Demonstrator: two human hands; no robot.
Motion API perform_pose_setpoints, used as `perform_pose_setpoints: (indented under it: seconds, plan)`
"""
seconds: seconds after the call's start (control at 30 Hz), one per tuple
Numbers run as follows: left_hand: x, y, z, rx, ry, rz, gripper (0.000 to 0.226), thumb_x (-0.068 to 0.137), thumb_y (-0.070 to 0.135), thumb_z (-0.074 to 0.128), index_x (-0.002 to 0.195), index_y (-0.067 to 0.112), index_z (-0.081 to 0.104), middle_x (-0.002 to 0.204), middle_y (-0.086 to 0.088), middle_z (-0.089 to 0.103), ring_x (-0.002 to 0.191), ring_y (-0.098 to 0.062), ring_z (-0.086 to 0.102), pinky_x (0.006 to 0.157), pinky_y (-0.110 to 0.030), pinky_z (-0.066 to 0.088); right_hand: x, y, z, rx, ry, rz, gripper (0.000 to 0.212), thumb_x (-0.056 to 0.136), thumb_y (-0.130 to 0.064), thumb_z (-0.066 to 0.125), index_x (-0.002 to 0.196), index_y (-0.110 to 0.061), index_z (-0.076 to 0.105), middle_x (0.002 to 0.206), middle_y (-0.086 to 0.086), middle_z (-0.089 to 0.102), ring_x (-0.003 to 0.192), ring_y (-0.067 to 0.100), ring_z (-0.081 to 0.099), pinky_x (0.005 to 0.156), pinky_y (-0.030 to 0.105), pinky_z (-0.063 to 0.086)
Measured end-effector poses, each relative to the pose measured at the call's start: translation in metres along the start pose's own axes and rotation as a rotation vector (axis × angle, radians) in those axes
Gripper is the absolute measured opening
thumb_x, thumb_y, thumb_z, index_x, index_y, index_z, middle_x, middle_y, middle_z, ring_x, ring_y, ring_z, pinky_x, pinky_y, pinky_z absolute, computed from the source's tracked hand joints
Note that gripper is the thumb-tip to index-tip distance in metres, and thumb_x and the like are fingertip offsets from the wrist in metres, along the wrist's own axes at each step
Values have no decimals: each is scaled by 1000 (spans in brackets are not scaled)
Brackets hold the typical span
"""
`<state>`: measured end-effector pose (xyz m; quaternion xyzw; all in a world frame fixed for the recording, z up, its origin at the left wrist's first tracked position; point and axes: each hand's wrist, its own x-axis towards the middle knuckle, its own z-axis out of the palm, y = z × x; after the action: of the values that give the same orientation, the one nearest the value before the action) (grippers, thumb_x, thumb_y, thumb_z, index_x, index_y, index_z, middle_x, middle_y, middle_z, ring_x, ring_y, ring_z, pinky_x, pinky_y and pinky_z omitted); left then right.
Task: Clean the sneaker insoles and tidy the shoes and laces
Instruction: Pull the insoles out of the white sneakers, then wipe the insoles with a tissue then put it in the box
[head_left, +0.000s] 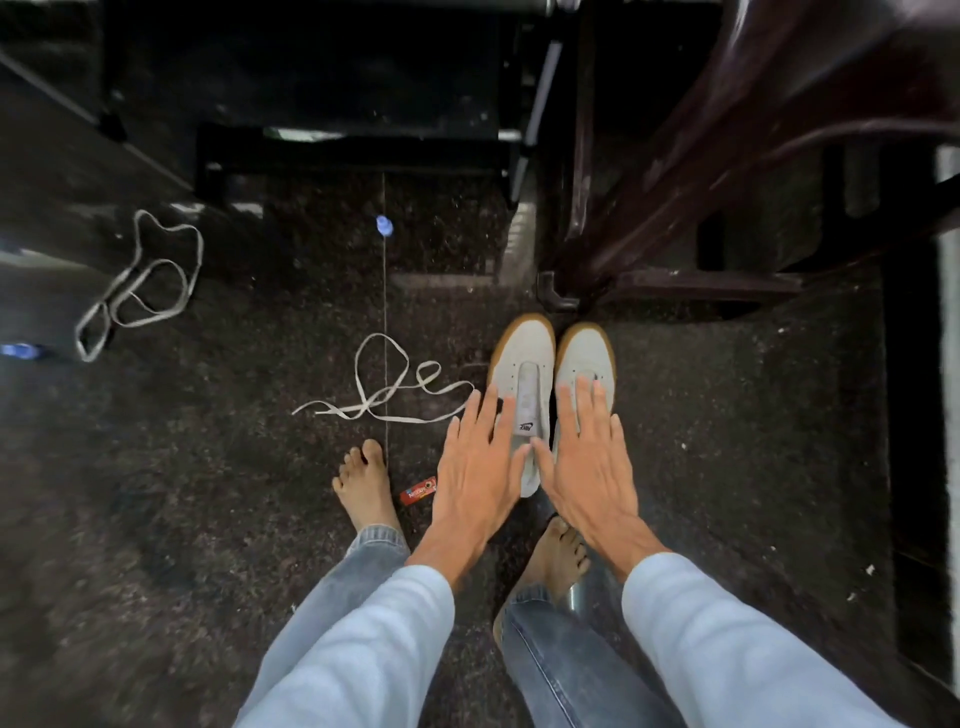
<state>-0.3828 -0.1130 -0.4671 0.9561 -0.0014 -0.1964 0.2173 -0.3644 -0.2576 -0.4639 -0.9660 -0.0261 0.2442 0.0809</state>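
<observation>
Two white sneakers with gum soles stand side by side on the dark floor, toes pointing away from me: the left sneaker (524, 358) and the right sneaker (587, 353). Both are unlaced. My left hand (480, 467) lies flat with straight fingers over the left sneaker's outer side. My right hand (587, 457) lies flat over the right sneaker, covering its opening. One loose white lace (387, 389) lies tangled on the floor just left of the shoes. A second lace (140, 291) lies further off at the far left. No insoles show.
A dark wooden chair leg and frame (561, 291) stands right behind the sneakers' toes. My bare feet (363, 483) are on the floor beside a small red wrapper (417, 491). A blue cap (384, 224) lies further back near black furniture.
</observation>
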Motion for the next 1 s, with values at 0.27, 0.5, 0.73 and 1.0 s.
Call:
perform_pose_setpoints:
  seconds: [0.27,0.5,0.73,1.0]
  plan:
    - [-23,28,-150,78,126,37,59,99,43,35,149,13,44,155,-14,47,143,-33,47,108,-54,46,-37,-63,-124,-66,145,-51,74,95,-50,36,156,-13,17,163,15,12,151,33,13,117,53,30]
    - [-56,46,-274,31,277,83,57,107,49,18,149,19,40,155,-8,49,146,-28,42,119,-45,34,-59,-114,-238,-32,214,31,74,95,-59,24,155,-16,21,164,10,11,151,30,12,115,49,33]
    - [-62,92,-373,42,284,253,57,93,46,41,144,20,49,151,-5,54,143,-24,45,119,-39,22,-65,-125,-351,54,329,220,77,94,-62,14,154,-15,24,163,11,17,151,29,13,113,52,37]
    - [-6,180,-434,9,246,375,57,101,45,34,150,18,44,155,-7,49,145,-29,45,113,-52,44,-32,-63,-461,272,453,307,58,96,-38,52,146,-12,38,153,7,38,146,23,26,110,43,36]
